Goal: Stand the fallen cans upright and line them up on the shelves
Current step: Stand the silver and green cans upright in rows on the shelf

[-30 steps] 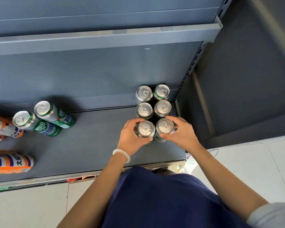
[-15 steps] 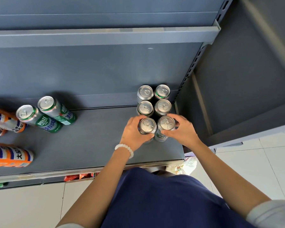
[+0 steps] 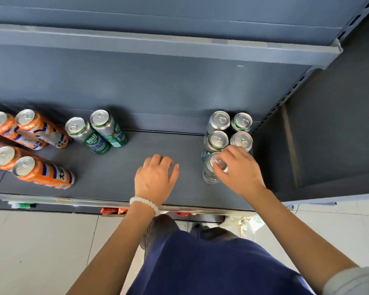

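Observation:
Several silver-and-green cans point(image 3: 218, 122) stand upright in two columns at the right end of the grey shelf point(image 3: 119, 179). My right hand point(image 3: 240, 172) lies over the front pair, its fingers and thumb curled round the top of the front left can point(image 3: 209, 174); the front right can is hidden under the hand. Left of that group my left hand point(image 3: 156, 177), with a white bead bracelet, hovers over bare shelf with loosely curled fingers and holds nothing. Two more green cans point(image 3: 96, 133) stand mid-left. Several orange cans point(image 3: 45, 173) are at the far left.
The shelf's back wall and an upper shelf edge point(image 3: 158, 43) rise behind the cans. A perforated upright point(image 3: 285, 99) and a side panel bound the right end. Below the shelf's front lip point(image 3: 83, 202) is pale tiled floor, and my blue clothing fills the bottom centre.
My left hand has let go of the front left can and moved left over the bare shelf. My right hand has shifted over the front pair. The view has swung left, showing more orange cans.

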